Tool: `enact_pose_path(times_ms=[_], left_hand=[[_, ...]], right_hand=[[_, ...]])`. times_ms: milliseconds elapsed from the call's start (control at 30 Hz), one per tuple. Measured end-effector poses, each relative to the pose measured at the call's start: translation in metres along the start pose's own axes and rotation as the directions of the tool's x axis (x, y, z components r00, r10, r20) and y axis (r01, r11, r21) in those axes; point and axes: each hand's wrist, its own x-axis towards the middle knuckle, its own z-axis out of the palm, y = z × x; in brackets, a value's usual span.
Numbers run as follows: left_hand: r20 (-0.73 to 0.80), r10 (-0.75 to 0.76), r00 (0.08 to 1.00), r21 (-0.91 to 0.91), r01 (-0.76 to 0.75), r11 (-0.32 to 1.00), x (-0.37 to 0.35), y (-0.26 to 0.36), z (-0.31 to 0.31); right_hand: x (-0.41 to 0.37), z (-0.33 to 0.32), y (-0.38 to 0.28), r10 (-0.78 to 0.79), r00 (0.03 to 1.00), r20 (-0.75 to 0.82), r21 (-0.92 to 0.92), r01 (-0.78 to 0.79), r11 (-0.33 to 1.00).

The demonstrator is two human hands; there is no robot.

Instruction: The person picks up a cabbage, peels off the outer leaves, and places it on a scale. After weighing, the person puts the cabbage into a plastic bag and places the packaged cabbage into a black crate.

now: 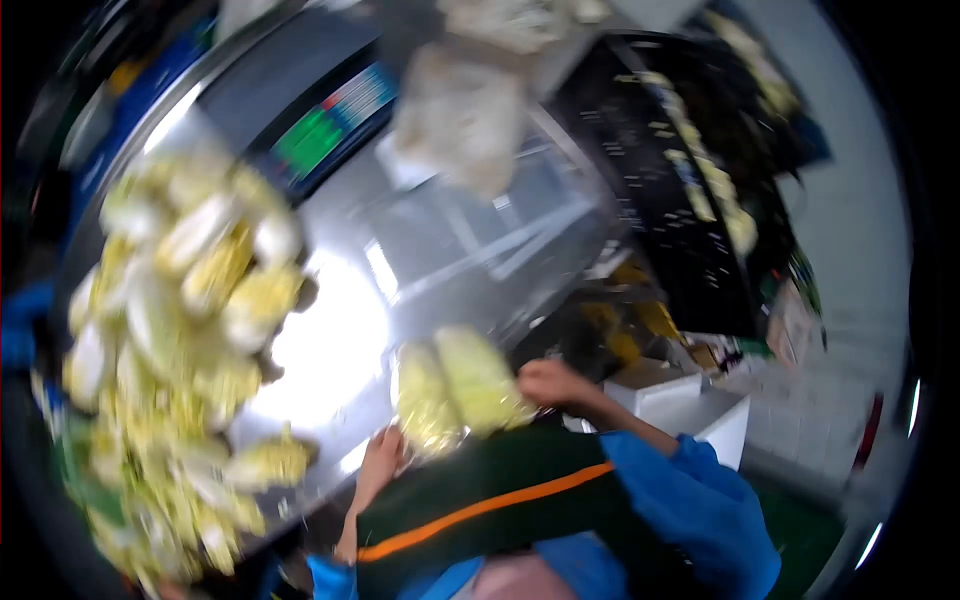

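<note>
The view is blurred by motion. Two pale yellow-green napa cabbage halves [455, 392] lie side by side at the near edge of a shiny steel table [440, 240]. My left hand [378, 462] grips the lower end of the left half. My right hand [550, 383] holds the side of the right half. Both arms wear blue sleeves, and a dark green apron with an orange stripe [500, 500] covers my front between them.
A big heap of cabbage pieces [175, 330] fills the left side of the table. A black slatted crate [670, 190] with cabbage scraps stands at the right. A pale lump [460, 110] lies at the far end, and white boxes [690, 405] sit below the table's edge.
</note>
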Motion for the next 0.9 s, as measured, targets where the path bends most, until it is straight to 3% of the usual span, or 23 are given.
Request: enact_pose_path(times_ms=[33, 100, 133, 167, 200, 233, 267, 333, 367, 400, 433, 467, 533, 567, 600, 633, 667, 700, 733, 767, 800, 867, 900], left_hand=[[0.051, 0.076, 0.996, 0.089, -0.081, 0.993, 0.004, 0.008, -0.003], [0.159, 0.011, 0.987, 0.138, -0.034, 0.99, 0.014, 0.019, -0.012], [0.054, 0.04, 0.998, 0.271, -0.053, 0.961, 0.017, 0.025, -0.016], [0.012, 0.302, 0.953, 0.302, -0.292, 0.908, 0.028, 0.007, -0.028], [-0.062, 0.592, 0.804, 0.49, -0.492, 0.72, 0.025, 0.007, -0.026], [0.031, 0.705, 0.708, 0.631, -0.561, 0.536, 0.035, 0.004, -0.027], [0.053, 0.68, 0.731, 0.538, -0.595, 0.598, 0.036, 0.015, -0.018], [0.115, 0.67, 0.734, 0.464, -0.636, 0.617, 0.049, 0.031, -0.014], [0.156, 0.684, 0.713, 0.486, -0.658, 0.575, 0.06, 0.039, -0.019], [0.308, 0.79, 0.531, 0.761, -0.636, 0.13, 0.086, 0.034, -0.044], [0.158, 0.722, 0.674, 0.707, -0.587, 0.394, 0.058, 0.076, -0.033], [0.021, 0.6, 0.8, 0.602, -0.489, 0.631, 0.018, 0.133, -0.014], [0.125, 0.774, 0.62, 0.363, -0.755, 0.546, 0.009, 0.199, 0.007], [0.312, 0.758, 0.573, -0.111, -0.77, 0.628, 0.015, 0.228, 0.011], [0.458, 0.769, 0.446, -0.537, -0.551, 0.639, 0.02, 0.254, 0.017], [0.29, 0.768, 0.571, -0.272, -0.72, 0.638, 0.029, 0.276, 0.031], [0.088, 0.778, 0.623, 0.032, -0.782, 0.622, 0.043, 0.297, 0.048], [0.059, 0.867, 0.495, 0.372, -0.817, 0.441, 0.054, 0.315, 0.073], [0.187, 0.853, 0.488, 0.554, -0.769, 0.318, 0.098, 0.318, 0.062], [0.222, 0.859, 0.462, 0.66, -0.72, 0.217, 0.139, 0.313, 0.051], [0.267, 0.858, 0.439, 0.747, -0.657, 0.104, 0.173, 0.305, 0.043], [0.138, 0.829, 0.543, 0.739, -0.614, 0.279, 0.212, 0.296, 0.041], [0.103, 0.865, 0.491, 0.754, -0.605, 0.254, 0.228, 0.296, 0.043]], right_hand=[[0.004, 0.001, -0.002, 0.054, 0.987, 0.15, 0.087, -0.067, 0.994], [-0.013, -0.021, -0.049, 0.101, 0.96, 0.261, 0.096, -0.13, 0.987], [-0.002, -0.023, -0.031, 0.032, 0.969, 0.246, 0.135, -0.067, 0.989], [0.0, -0.029, -0.028, -0.127, 0.98, 0.156, 0.053, 0.121, 0.991], [0.001, -0.033, -0.023, -0.279, 0.956, 0.086, -0.056, 0.284, 0.957], [0.014, -0.029, -0.01, -0.571, 0.821, 0.027, -0.354, 0.542, 0.762], [0.036, -0.016, 0.007, -0.792, 0.607, 0.072, -0.626, 0.645, 0.438], [0.088, 0.026, 0.037, -0.883, 0.469, 0.03, -0.573, 0.732, 0.369], [0.081, 0.015, 0.018, -0.881, 0.47, -0.058, -0.405, 0.796, 0.45], [0.08, 0.012, 0.002, -0.823, 0.556, -0.114, -0.222, 0.794, 0.566], [0.078, 0.009, -0.014, -0.754, 0.634, -0.169, -0.023, 0.762, 0.647], [0.052, -0.005, -0.034, -0.609, 0.758, -0.233, 0.491, 0.632, 0.599], [0.024, -0.044, -0.056, -0.409, 0.888, -0.211, 0.809, 0.394, 0.437], [0.014, -0.065, -0.061, -0.36, 0.905, -0.228, 0.902, 0.336, 0.271], [0.002, -0.094, -0.058, -0.373, 0.863, -0.341, 0.843, 0.457, 0.285], [-0.022, -0.136, -0.068, -0.302, 0.861, -0.408, 0.869, 0.468, 0.161], [-0.046, -0.178, -0.078, -0.229, 0.852, -0.471, 0.87, 0.491, 0.035], [-0.079, -0.218, -0.104, -0.153, 0.681, -0.716, 0.666, 0.732, 0.142], [-0.089, -0.266, -0.105, -0.066, 0.617, -0.784, 0.609, 0.786, 0.107], [-0.088, -0.32, -0.09, -0.411, 0.459, -0.787, 0.49, 0.871, 0.035], [-0.101, -0.368, -0.1, -0.413, 0.41, -0.813, 0.422, 0.904, 0.068], [-0.114, -0.436, -0.097, -0.056, 0.433, -0.9, 0.405, 0.875, 0.267], [-0.109, -0.468, -0.076, -0.069, 0.365, -0.929, 0.337, 0.906, 0.256]])
